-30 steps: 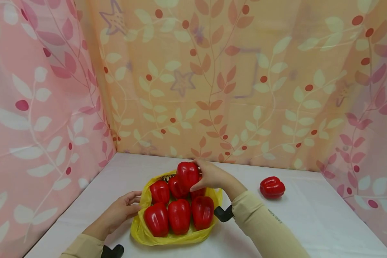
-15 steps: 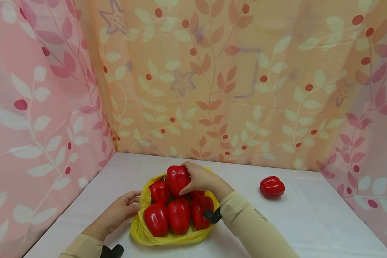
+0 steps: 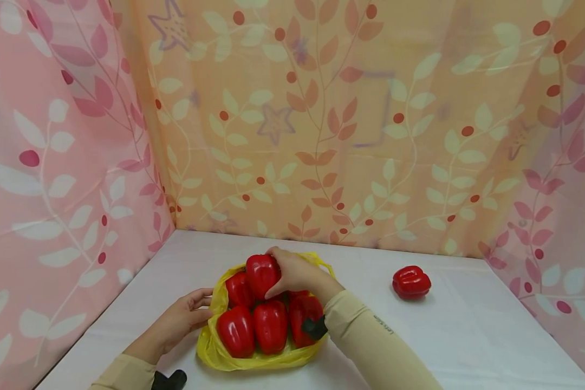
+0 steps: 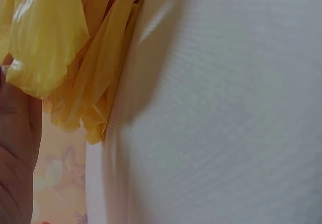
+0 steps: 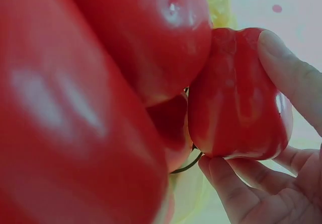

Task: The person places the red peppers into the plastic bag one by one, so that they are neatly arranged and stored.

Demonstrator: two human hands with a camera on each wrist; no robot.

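Note:
In the head view a yellow plastic bag [image 3: 255, 363] lies spread wide on the table with several red bell peppers [image 3: 271, 327] inside. My right hand [image 3: 292, 273] grips another red bell pepper [image 3: 261, 275] by its right side, over the back of the bag. In the right wrist view the thumb presses one side of this bell pepper [image 5: 239, 93] and the fingers lie along the opposite side. My left hand [image 3: 187, 311] touches the bag's left side with loosely bent fingers. The bag [image 4: 50, 43] partly hides that hand's fingertips in the left wrist view.
One more red bell pepper [image 3: 411, 283] lies on the white tabletop [image 3: 468, 336] to the right. Floral curtains [image 3: 317, 119] stand behind and at both sides. A black wrist mount [image 3: 169, 380] sits under the left sleeve.
My right hand has carried its bell pepper left and down, closer to the peppers in the bag. The left hand and the lone pepper have stayed put.

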